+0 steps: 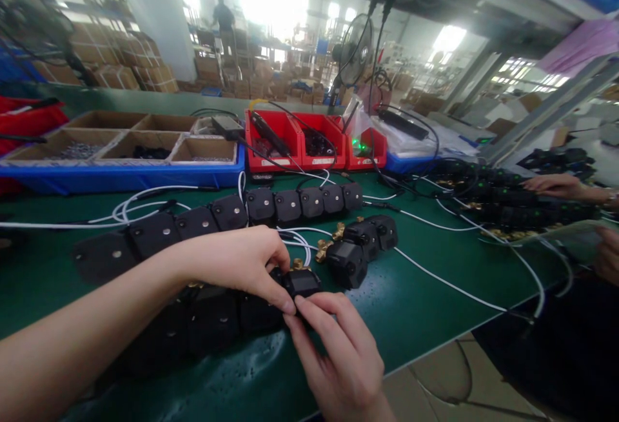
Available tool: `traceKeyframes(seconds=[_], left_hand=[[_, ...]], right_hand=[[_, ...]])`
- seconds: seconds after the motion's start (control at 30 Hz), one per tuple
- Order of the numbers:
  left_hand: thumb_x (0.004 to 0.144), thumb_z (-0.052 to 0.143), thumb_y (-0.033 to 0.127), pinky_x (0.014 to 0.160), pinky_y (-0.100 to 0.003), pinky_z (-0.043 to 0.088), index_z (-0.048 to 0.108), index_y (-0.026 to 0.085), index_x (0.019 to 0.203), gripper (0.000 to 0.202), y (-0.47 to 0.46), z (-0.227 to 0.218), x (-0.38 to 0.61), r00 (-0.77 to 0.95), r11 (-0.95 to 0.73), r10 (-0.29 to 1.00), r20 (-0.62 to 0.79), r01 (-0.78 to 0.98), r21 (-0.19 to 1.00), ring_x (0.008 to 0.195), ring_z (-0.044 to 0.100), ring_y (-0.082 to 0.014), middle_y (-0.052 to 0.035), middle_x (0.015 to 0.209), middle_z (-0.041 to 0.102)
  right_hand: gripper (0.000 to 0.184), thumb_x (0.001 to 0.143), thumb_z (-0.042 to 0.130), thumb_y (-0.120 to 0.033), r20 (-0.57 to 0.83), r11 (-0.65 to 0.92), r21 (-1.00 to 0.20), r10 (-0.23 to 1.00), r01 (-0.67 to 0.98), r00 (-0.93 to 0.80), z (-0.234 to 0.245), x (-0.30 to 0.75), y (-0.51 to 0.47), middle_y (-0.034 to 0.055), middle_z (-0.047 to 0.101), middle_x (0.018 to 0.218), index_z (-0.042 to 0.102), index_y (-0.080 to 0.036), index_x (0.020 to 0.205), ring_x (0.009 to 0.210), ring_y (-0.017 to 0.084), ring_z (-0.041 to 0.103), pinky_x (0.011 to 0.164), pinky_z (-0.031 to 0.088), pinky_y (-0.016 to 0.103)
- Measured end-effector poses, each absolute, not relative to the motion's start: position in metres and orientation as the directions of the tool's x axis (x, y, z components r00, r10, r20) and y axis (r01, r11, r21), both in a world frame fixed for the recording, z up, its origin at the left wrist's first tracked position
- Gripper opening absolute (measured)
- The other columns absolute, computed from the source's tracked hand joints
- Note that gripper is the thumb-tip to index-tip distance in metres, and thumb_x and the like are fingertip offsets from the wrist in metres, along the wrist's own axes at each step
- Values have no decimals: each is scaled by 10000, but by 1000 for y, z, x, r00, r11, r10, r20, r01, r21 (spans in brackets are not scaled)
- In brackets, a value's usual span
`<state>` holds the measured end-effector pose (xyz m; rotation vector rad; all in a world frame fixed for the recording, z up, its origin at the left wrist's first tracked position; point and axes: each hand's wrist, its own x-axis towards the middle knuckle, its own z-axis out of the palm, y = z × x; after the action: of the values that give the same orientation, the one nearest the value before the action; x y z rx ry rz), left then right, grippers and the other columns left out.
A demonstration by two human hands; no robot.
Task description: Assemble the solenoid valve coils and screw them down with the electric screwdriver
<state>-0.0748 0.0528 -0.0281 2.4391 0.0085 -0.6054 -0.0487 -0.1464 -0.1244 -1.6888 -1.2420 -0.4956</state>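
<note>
Near the front edge of a green worktop [416, 322], a person's left grip [244, 259] clasps a black, boxy, brass-fitted unit [305, 281]; the right grip [344, 352], fingertips nearly meeting, touches it, any pinched part hidden. Firm bracing, light pressure should serve best.

Rear black units [260, 204]: probably nine. Right-side black cluster [363, 241]: three units. Central red bins [323, 161]: three.

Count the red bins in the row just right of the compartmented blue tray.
3, side by side: the left bin, next to the blue tray; the middle bin; and the right bin at the far end. None in this row appears hidden.
</note>
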Motion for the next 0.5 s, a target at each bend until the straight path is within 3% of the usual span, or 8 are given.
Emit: traceKeyframes(seconds=[0.27,0.5], left_hand=[[672,676,419,418,-246,232,656,186,659,234,44,-25,-77,899,-811,-46,-436,222,542,483,384,-103,70,514,398],[658,649,430,448,-260,228,561,195,607,256,43,-26,-80,896,-813,-29,-443,237,532,510,384,-108,69,536,398]], right_hand=[[108,896,669,-134,780,-8,-463,471,886,412,-127,-50,-143,70,642,860,621,-128,992,779,153,605,699,554,275],[82,929,560,-109,778,2,-447,494,894,388,-126,-49,-141,82,627,843,608,-134,990,750,158,595,639,536,253]])
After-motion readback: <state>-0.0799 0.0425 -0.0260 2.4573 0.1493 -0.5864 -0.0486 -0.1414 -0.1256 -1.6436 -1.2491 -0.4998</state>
